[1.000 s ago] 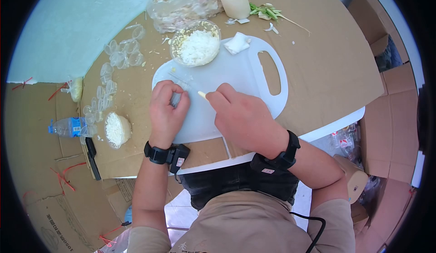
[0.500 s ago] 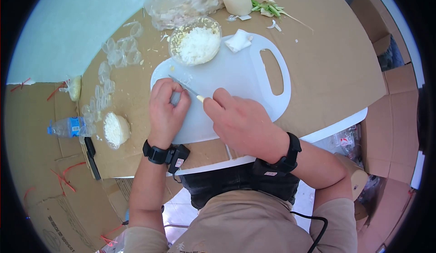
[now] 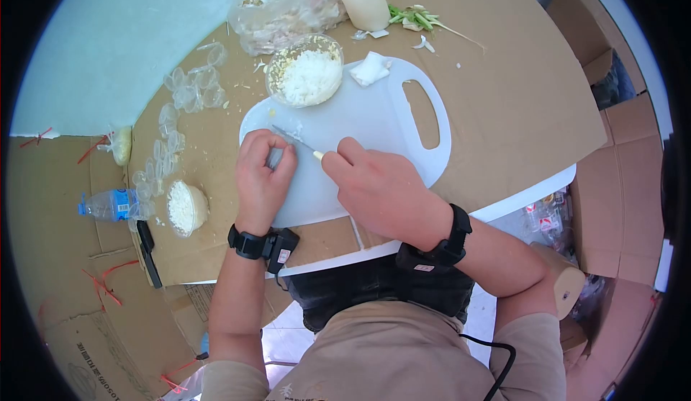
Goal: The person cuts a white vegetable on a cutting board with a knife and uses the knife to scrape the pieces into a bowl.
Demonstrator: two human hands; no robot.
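Over the board (image 3: 367, 116), the right hand (image 3: 385, 188) grips a barely shifted knife (image 3: 317, 154); progress seems slight. The left hand (image 3: 258, 178) curls, contents unclear.

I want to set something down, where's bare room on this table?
Widest is the cardboard right of the cutting board, nearer than the greens. A smaller patch is on the board between the right hand and the white chunk. It's crowded at left, with plastic cups, and at the back, around the bag.

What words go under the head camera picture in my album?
Right hand holds a knife over a white cutting board, left hand close by, bowl of white bits beyond.
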